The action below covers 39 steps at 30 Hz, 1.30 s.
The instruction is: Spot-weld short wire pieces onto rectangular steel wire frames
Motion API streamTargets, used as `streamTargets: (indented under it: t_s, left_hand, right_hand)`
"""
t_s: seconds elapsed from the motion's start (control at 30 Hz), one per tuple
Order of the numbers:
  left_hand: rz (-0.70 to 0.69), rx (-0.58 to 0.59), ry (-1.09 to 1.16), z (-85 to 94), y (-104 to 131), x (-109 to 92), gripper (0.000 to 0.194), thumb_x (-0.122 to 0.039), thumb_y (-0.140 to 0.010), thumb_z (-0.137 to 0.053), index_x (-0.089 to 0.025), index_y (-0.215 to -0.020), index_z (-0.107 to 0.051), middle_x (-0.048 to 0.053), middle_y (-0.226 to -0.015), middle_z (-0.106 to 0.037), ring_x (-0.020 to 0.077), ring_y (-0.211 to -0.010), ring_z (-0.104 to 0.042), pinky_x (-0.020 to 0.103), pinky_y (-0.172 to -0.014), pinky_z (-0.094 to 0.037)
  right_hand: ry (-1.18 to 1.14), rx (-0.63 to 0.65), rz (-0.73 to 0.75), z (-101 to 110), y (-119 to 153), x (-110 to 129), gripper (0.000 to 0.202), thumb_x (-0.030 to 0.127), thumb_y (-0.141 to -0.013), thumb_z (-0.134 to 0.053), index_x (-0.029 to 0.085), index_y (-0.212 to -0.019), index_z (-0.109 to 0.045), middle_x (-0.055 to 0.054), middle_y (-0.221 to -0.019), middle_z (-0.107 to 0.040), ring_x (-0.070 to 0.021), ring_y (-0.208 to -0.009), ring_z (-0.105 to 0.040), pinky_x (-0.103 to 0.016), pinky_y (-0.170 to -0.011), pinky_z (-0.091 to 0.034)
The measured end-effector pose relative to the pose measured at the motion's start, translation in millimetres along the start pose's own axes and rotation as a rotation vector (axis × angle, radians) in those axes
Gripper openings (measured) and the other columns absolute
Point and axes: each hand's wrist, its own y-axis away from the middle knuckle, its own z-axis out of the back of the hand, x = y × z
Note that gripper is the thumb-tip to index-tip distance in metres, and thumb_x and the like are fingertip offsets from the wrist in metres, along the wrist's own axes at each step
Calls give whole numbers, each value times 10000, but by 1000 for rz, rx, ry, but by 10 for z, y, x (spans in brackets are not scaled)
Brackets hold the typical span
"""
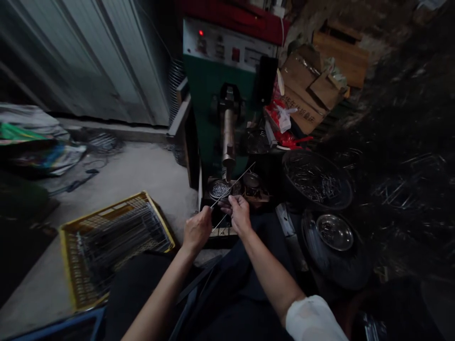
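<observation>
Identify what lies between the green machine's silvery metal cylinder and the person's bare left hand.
In the head view, a round dish of small shiny pieces lies between them; a thin metal rod extends from the left hand.

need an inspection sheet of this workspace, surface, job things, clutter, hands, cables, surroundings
surface: grey concrete floor, visible at left
job's things: thin straight silver metal rod slants before a green-and-red metal machine, red light lit; round dish of small silvery pieces beneath
clutter: open brown cardboard box and red plastic bag beside machine
grippers: left hand closed on rod; right hand fingers bent near it, exact grip unclear
cables: thin white cable at machine's upper right
surroundings: yellow plastic crate of metal pieces at left; pale corrugated metal wall behind
</observation>
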Motion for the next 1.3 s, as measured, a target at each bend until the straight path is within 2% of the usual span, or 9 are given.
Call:
streamTargets:
  t_s: [0.17, 0.33, 0.63, 1.3]
  left_hand:
    - [10, 0, 11, -24, -53, -24, 278, -261, -1024, -332, -175, -928, -578, 99, -783, -729, 260, -720, -702, 306, -542, -292]
    - [17, 6, 18, -42, -107, -112, 256, -247, -1016, -347, -182, -950, -585, 89, -777, -729, 243, -712, -700, 303, -534, -302]
    - [-8, -27, 26, -41, -250, -223, 232, -173, -992, -353, -171, -981, -584, 94, -831, -732, 235, -778, -709, 294, -565, -364]
    - [-13, -86, 35, -41, -424, -114, 203, -144, -980, -387, -170, -938, -584, 77, -786, -728, 239, -747, -716, 295, -542, -375]
  right_hand:
    - [45, -30, -42, 9, -54, -24, 296, 365, -772, -746, 200, -793, -501, -17, -682, -703, -185, -684, -742, -248, -568, -591]
    - [34, 14, 15, -21, -96, -21, 293, 381, -760, -745, 205, -795, -513, -15, -726, -707, -182, -723, -737, -264, -601, -606]
    - [24, -32, 88, -31, -200, 77, 314, 383, -733, -752, 209, -805, -501, -18, -767, -716, -174, -674, -730, -266, -573, -603]
    - [53, -33, 128, -231, -368, 90, 295, 386, -702, -730, 209, -781, -507, 16, -690, -705, -150, -565, -689, -240, -529, -563]
